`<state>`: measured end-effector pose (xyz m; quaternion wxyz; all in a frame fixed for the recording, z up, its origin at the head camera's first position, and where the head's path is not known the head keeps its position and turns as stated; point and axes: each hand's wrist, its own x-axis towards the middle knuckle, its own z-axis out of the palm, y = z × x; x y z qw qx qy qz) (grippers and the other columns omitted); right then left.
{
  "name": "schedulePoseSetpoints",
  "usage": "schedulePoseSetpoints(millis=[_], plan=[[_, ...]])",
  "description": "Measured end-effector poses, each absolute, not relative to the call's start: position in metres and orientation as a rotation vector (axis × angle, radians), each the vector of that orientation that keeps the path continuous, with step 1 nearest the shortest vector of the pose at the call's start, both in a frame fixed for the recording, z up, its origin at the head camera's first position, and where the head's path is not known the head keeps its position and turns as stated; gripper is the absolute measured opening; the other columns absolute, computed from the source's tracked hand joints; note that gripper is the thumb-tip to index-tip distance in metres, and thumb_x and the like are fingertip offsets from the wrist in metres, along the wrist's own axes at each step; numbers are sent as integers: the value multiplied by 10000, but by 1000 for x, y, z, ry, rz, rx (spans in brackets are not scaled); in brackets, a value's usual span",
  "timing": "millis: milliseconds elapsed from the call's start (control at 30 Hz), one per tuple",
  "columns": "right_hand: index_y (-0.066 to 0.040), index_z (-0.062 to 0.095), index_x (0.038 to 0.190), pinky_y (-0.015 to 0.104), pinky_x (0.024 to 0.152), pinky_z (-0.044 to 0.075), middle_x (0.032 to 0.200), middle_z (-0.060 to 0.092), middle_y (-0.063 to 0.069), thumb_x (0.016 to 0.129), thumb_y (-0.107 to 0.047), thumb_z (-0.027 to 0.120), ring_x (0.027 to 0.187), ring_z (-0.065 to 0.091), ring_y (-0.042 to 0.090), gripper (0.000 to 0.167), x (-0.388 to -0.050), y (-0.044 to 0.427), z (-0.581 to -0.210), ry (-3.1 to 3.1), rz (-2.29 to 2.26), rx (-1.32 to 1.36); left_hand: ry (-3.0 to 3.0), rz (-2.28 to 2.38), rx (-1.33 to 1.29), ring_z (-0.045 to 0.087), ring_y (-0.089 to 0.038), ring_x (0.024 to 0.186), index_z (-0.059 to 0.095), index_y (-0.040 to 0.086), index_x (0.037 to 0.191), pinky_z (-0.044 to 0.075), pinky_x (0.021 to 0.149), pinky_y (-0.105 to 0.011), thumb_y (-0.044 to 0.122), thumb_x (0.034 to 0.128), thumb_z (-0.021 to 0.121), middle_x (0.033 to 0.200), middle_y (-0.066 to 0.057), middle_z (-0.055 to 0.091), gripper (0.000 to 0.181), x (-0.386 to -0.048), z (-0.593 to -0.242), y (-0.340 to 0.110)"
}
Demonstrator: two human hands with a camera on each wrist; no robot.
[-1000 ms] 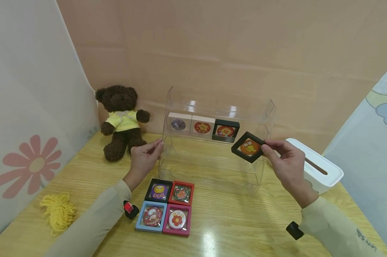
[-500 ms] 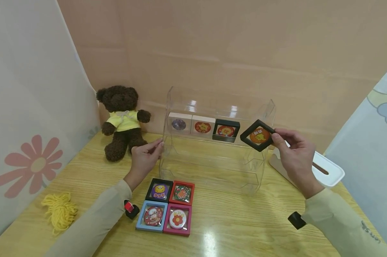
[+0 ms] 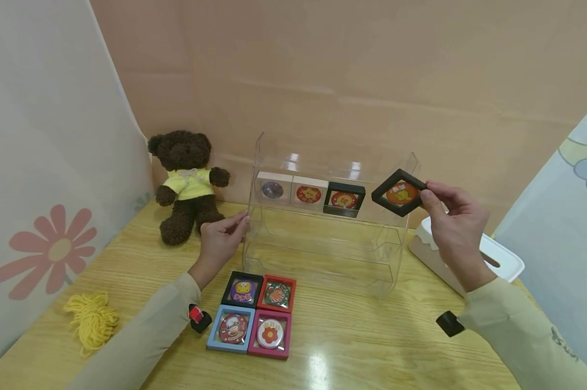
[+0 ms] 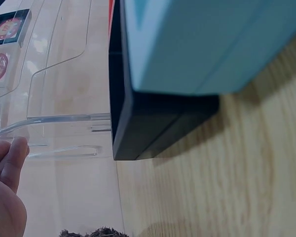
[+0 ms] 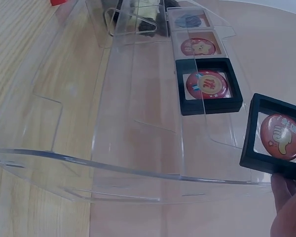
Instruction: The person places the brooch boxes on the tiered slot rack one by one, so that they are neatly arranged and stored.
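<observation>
My right hand (image 3: 456, 230) pinches one corner of a black-framed badge display box (image 3: 398, 193), tilted like a diamond, near the upper right end of a clear acrylic tiered rack (image 3: 318, 246). An orange-red round badge with a thumb-shaped hand shows inside it; in the right wrist view this box (image 5: 275, 137) is beside the rack's edge. My left hand (image 3: 219, 244) pinches the rack's left side panel between thumb and fingers. On the rack's upper tier stand two white-framed boxes (image 3: 310, 193) and a black-framed box (image 3: 344, 199) in a row.
Several framed badge boxes lie together before the rack, among them a light blue one (image 3: 231, 328) and a pink one (image 3: 269, 333). A brown teddy bear (image 3: 188, 184) sits back left. Yellow yarn (image 3: 92, 322) lies at left; a white tissue box (image 3: 503, 260) stands right.
My right hand has raised the black-framed box up and to the right, from in front of the rack towards its upper right end. My left hand keeps its place on the side panel.
</observation>
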<state>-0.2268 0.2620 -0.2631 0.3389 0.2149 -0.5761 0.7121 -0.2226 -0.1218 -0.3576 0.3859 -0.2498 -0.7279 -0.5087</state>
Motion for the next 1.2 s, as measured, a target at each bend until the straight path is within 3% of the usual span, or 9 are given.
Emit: schedulePoseSetpoints(millis=[600, 1033, 1200], plan=[[205, 642, 924, 230, 704, 550, 845, 688, 141, 768, 155, 700, 813, 670, 183, 174, -241, 253, -251, -1445, 1840, 502, -1851, -1278, -646, 627, -286, 476, 682, -156, 978, 527, 485, -195, -148, 817, 653, 745, -233, 675, 163, -222, -357, -122], [226, 630, 905, 188, 748, 527, 937, 689, 152, 767, 168, 695, 873, 669, 189, 164, -249, 256, -256, -1534, 1696, 553, -1856, -1288, -644, 628, -293, 481, 681, -153, 987, 524, 477, -195, -141, 824, 651, 738, -225, 676, 166, -223, -359, -122], [184, 663, 912, 159, 751, 513, 972, 700, 109, 784, 133, 703, 928, 651, 124, 143, -250, 256, -257, -1743, 1440, 492, -1849, -1282, -648, 625, -298, 475, 679, -158, 985, 522, 470, -196, -150, 821, 648, 723, -225, 673, 167, -223, -358, -122]])
